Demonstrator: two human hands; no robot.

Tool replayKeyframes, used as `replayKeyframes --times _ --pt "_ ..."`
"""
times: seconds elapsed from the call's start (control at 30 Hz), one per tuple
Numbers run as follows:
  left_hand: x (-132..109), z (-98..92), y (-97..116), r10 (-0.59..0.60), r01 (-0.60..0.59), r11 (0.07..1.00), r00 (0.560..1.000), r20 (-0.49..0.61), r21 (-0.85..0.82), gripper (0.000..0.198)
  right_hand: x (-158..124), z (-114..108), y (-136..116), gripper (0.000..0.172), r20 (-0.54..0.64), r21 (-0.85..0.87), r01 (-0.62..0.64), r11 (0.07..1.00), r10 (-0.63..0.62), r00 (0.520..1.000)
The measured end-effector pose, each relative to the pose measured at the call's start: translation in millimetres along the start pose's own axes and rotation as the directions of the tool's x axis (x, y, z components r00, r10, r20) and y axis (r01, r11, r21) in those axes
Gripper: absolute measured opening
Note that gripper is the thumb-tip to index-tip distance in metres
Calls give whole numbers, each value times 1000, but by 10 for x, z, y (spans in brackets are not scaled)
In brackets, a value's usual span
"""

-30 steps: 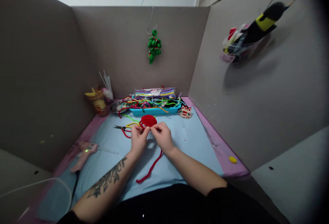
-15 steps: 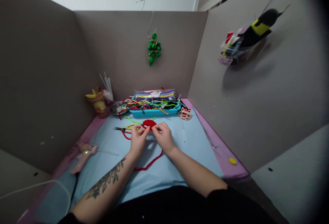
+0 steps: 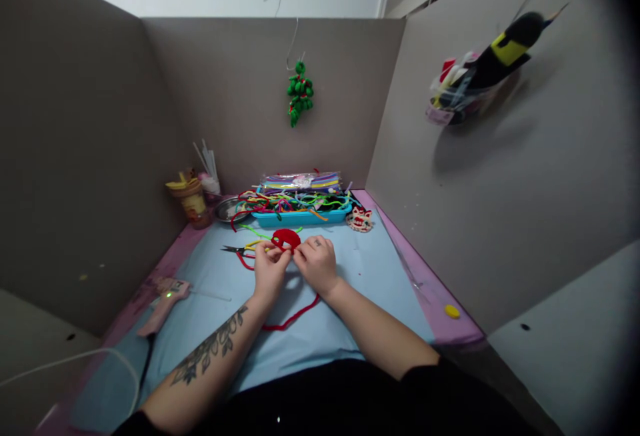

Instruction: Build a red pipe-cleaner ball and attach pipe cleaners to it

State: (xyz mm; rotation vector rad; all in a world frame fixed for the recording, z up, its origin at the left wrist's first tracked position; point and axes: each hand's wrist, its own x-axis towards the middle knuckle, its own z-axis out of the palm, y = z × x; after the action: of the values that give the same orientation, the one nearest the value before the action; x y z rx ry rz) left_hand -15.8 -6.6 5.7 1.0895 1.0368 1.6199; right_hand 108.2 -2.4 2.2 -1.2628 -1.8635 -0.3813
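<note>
Between my two hands is a red piece of bent pipe cleaner point(image 3: 287, 237), rounded at the top with a gap in its middle. My left hand point(image 3: 270, 268) pinches its lower left edge between thumb and fingers. On its lower right side my right hand point(image 3: 318, 264) is closed, the fingertips close to those of the left. A loose red pipe cleaner length point(image 3: 291, 321) trails over the blue cloth below my wrists. Just left of my left fingers lie scissors point(image 3: 234, 250), their handles partly hidden by the hand.
A blue tray point(image 3: 300, 219) full of coloured pipe cleaners stands at the back. At left lies a pink glue gun point(image 3: 167, 303); behind it are a cup point(image 3: 193, 205) and a metal dish point(image 3: 227, 210). A beaded-looking face piece point(image 3: 359, 220) and a yellow disc point(image 3: 452, 311) lie at right.
My right hand has rolled inward over the red piece, showing more of its back. The red piece has tilted and shifted slightly left and up. My left hand holds nearly the same place.
</note>
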Motion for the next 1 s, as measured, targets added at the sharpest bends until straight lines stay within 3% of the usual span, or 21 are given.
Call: replayKeyframes --times 0.2,0.33,0.47,0.7,1.0 --pt "10 13 -37 -26 24 996 1000 -16 -85 46 14 24 1 16 1 37 -41 999 41 999" --pt "12 16 -71 -87 90 984 996 31 -156 50 8 12 18 15 24 76 -28 997 26 999" --pt "-4 16 -48 -93 99 988 994 52 -117 52 0 15 12 15 40 99 -21 995 17 999" --pt "-19 18 -6 -39 39 999 999 -1 1 46 2 49 -19 14 8 85 -30 996 29 1000" --pt "4 11 -67 -43 43 998 999 2 -43 43 31 58 -64 15 -13 167 -139 976 143 990"
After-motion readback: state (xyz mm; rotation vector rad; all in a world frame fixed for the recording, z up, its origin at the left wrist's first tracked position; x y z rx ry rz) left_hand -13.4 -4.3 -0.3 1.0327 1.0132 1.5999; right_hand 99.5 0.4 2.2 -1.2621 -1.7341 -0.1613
